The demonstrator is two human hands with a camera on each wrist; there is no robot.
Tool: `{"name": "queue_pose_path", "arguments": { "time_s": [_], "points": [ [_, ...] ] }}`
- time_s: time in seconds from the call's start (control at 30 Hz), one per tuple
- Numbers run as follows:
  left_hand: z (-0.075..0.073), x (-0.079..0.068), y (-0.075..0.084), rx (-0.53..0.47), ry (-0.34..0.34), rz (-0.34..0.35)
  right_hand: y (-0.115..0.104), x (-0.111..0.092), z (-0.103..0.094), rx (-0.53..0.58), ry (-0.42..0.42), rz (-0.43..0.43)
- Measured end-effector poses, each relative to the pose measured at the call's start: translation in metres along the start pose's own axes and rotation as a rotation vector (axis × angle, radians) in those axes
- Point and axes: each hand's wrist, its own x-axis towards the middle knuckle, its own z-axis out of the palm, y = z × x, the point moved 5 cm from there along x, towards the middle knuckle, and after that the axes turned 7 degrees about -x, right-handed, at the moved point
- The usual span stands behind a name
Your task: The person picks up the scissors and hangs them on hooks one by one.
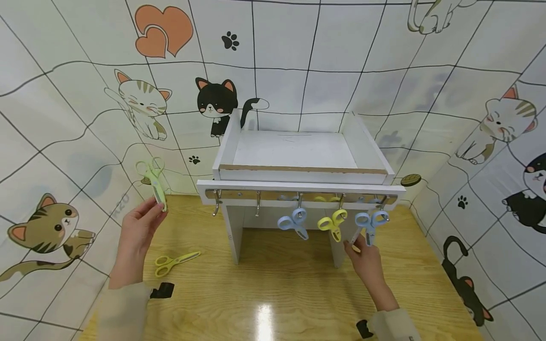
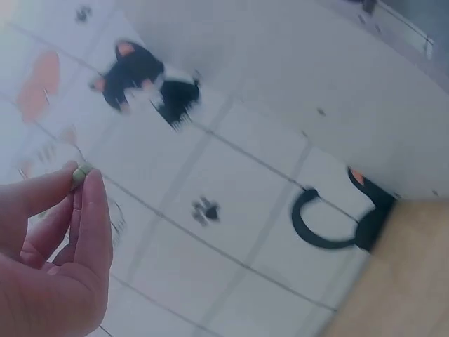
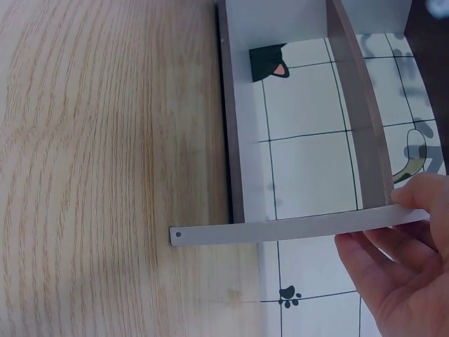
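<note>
My left hand (image 1: 138, 232) pinches green scissors (image 1: 154, 182) by the blade end, the finger loops pointing up, left of a white rack (image 1: 298, 186). In the left wrist view only a small green end of the scissors (image 2: 81, 175) shows between thumb and fingers. My right hand (image 1: 367, 263) is at the rack's right side, below hanging blue scissors (image 1: 371, 225). In the right wrist view its thumb and fingers grip the edge of a white panel (image 3: 295, 228) of the rack. Yellow scissors (image 1: 334, 223) and other blue scissors (image 1: 294, 223) hang from the rack's hooks.
Yellow scissors (image 1: 175, 262) lie on the wooden table (image 1: 264, 293) near my left forearm. Metal hooks (image 1: 258, 203) line the rack's front rail, below a white tray-like top (image 1: 294, 149). Walls with cat drawings (image 1: 216, 102) stand behind and at both sides.
</note>
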Motion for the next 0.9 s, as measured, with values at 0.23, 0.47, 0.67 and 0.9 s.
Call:
{"name": "queue_pose_path", "arguments": {
  "time_s": [0.23,0.47,0.67,0.9],
  "points": [
    [0.05,-0.028,0.028,0.067,-0.11,0.163,0.001,0.001,0.0,-0.007,-0.019,0.012],
    [0.097,-0.066,0.032,0.223,-0.357,0.256,0.0,0.0,0.0,-0.01,0.007,-0.016],
    [0.121,-0.088,0.009,0.379,-0.578,0.215,0.001,0.001,0.0,-0.022,0.006,-0.01],
    [0.132,-0.101,-0.038,0.399,-0.736,0.062,0.001,0.0,0.001,0.003,-0.01,0.002]
  ]
}}
